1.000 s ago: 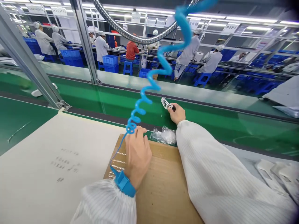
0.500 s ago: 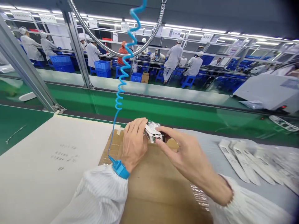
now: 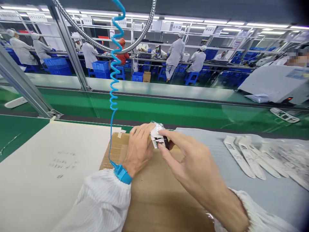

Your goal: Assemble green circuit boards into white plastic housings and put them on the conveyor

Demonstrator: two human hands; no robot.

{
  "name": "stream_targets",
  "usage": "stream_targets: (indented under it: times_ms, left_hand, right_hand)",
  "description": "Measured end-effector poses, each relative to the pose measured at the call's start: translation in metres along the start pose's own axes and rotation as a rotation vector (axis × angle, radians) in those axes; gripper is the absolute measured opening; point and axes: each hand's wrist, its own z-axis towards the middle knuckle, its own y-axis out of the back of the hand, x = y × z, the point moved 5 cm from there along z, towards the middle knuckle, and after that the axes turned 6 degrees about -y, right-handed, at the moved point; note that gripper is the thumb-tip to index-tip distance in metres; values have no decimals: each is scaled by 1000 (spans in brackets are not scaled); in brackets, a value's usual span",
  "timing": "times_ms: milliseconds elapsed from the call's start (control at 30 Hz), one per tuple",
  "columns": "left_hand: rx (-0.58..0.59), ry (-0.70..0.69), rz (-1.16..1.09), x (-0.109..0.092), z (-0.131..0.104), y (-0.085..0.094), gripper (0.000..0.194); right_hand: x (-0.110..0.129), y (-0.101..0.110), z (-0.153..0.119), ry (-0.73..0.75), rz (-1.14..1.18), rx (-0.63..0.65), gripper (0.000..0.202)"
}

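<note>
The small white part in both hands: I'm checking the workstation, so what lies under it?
Under the small white part lies a brown cardboard sheet. The left hand and right hand cover the cardboard directly below it.

Faint grey writing on the white sheet (image 3: 48, 167) (several short lines) is too blurred to read

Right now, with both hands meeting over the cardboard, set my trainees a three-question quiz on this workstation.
1. True or false: the blue wrist strap sits on the left hand.
2. The white plastic covers lie: A) left of the hands, B) right of them, C) on the green conveyor belt.
3. What do both hands pinch?

Key: 1 true. 2 B. 3 The small white part, also gripped by the right hand, above the cardboard sheet.
</note>
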Motion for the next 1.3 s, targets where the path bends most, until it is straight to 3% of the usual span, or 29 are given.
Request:
stream_targets:
  times_ms: [133, 233, 367, 467, 567, 667, 733, 800, 1000, 1200, 1300]
  left_hand:
    - [24, 6, -31, -2, 2, 1, 23]
    - [140, 131, -108, 1, 0, -4, 21]
    - [273, 414, -169, 8, -6, -10, 27]
    - [252, 470, -116, 10, -5, -7, 22]
    - [251, 478, -110, 11, -5, -6, 22]
    - [253, 485, -84, 13, -7, -7, 22]
    - [240, 505, -50, 15, -8, -7, 22]
    - [213, 552, -27, 19, -10, -8, 23]
    - [89, 791, 91, 42, -14, 2, 28]
    - [-20, 878, -48, 49, -13, 11, 29]
    - [-42, 876, -83, 50, -13, 13, 30]
  right_hand:
    - [-8, -1, 9, -112, 222, 126, 34]
    - [-32, -7, 18, -271, 414, 185, 24]
    - [-71, -12, 18, -365, 319, 4, 28]
    - [-79, -15, 13, -265, 183, -58, 26]
    - [-73, -19, 12, -94, 68, -66, 18]
    - [-67, -24, 14, 25, -187, -96, 15]
    - [-64, -30, 13, 77, -320, -71, 18]
    - [-61, -35, 13, 107, -310, 0, 20]
    - [-72, -50, 32, -78, 87, 159, 12]
    - [-126, -89, 55, -356, -413, 222, 10]
    - [-146, -77, 51, -299, -412, 201, 25]
